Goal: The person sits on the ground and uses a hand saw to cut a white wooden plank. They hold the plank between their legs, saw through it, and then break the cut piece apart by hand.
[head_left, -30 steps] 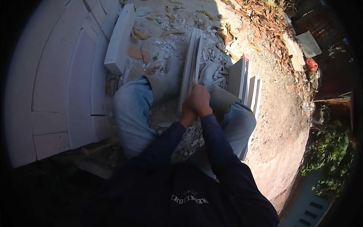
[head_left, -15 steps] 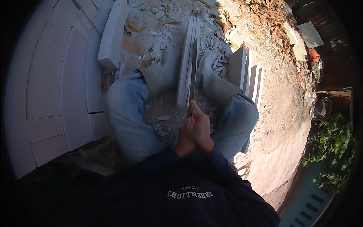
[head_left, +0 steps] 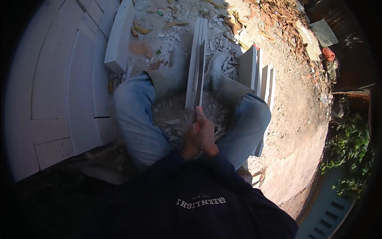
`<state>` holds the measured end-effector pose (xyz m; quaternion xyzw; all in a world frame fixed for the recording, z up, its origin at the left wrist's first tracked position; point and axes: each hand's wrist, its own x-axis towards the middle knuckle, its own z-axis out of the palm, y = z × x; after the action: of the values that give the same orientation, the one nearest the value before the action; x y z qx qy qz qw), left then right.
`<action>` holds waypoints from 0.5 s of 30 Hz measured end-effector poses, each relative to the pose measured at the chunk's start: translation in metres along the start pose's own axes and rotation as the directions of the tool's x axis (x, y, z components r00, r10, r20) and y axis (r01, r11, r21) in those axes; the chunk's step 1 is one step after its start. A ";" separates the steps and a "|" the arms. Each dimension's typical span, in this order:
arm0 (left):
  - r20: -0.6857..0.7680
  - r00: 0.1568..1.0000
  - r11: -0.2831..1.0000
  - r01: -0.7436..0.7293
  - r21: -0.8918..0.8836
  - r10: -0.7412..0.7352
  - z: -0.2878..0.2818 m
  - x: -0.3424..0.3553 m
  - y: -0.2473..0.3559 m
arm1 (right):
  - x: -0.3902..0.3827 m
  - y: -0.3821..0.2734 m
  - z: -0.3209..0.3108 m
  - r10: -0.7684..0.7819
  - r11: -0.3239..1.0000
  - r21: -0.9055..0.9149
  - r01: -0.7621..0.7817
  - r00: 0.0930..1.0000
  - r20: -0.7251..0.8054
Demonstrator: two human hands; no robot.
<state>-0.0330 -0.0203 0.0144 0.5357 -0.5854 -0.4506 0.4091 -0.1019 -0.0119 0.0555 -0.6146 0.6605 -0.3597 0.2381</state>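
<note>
Both hands are closed together on the red handle of a hand saw, near my lap. My right hand is wrapped over my left hand. The long dark blade runs away from me along narrow white boards or blocks, which lie lengthwise between my booted feet. My left boot and right boot flank them, with both knees bent outward. Broken white chips cover the ground under and around my legs.
White blocks form a stacked surface on the left, with a loose long block beside it. Several upright grey-white slabs stand at right. Dry leaves, a red plastic scrap, sunlit ground and green foliage lie beyond.
My hands and the saw handle have drawn back toward my body since one second ago, showing more of the blade. Over the last half second they have barely moved.
</note>
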 end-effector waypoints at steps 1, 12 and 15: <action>0.017 1.000 0.999 0.023 0.046 -0.024 0.000 0.000 0.000 | -0.009 0.000 0.002 -0.048 0.999 0.014 0.049 0.997 -0.063; 0.004 0.996 0.995 0.091 0.043 -0.091 0.012 -0.033 -0.043 | 0.006 0.008 0.008 0.004 0.996 -0.090 -0.001 0.999 0.034; 0.012 0.996 0.995 0.086 0.041 -0.086 0.003 -0.035 -0.008 | 0.001 0.009 0.000 0.046 0.994 -0.099 -0.040 0.997 0.059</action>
<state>-0.0304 0.0145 0.0057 0.5654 -0.5737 -0.4595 0.3743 -0.1076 -0.0132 0.0484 -0.6218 0.6827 -0.3029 0.2356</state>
